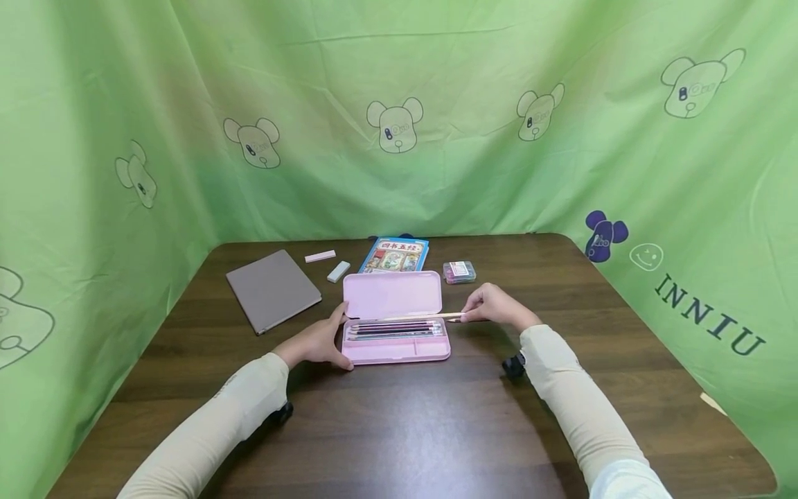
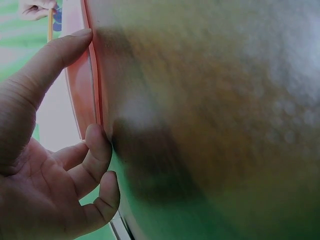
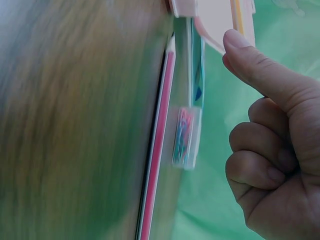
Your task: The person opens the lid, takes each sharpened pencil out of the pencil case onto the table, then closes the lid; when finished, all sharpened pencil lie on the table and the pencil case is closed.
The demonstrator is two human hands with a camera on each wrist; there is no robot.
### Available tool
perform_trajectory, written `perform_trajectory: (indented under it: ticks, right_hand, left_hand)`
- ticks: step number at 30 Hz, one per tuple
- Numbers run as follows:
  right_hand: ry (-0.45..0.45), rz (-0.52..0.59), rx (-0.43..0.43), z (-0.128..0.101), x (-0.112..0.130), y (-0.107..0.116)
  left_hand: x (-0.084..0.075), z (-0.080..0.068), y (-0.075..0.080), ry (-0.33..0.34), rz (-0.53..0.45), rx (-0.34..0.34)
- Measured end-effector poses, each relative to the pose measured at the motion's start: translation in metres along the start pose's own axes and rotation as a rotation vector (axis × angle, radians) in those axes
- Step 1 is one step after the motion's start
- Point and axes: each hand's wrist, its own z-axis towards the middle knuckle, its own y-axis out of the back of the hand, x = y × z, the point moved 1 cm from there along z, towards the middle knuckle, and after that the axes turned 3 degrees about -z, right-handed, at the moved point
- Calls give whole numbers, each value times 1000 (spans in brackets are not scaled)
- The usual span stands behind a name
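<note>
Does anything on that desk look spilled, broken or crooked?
Nothing looks spilled or broken. The gray notebook lies crooked, left of the open pink pencil case, its edges angled against the case's.

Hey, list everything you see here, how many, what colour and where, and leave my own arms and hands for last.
table: one, dark brown, centre
cloth: count unclear, green, printed, around table
case: one, pink, open, mid-table
pencils: several, dark and pale, inside case
yellow pencil: one, yellow, at case's right end
book: one, blue-edged, behind case
clear box: one, multicoloured contents, right of book
pink pencil: one, pink and dark, outside case
notebook: one, grey, left
white block: one, white, between notebook and book
pink strip: one, pale pink, behind white block
sleeves: two, cream, on arms
left hand: one, bare, gripping case's left end
right hand: one, bare, pinching yellow pencil
</note>
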Motion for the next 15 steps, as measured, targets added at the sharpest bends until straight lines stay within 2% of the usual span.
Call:
perform_trajectory:
  ticks: [7, 15]
  right_hand:
    - [-20, -3, -20, -16, -15, 13]
    - [-91, -12, -37, -42, -39, 36]
  left_hand:
    - [1, -1, 2, -5, 2, 2]
    - [1, 0, 2, 0, -11, 10]
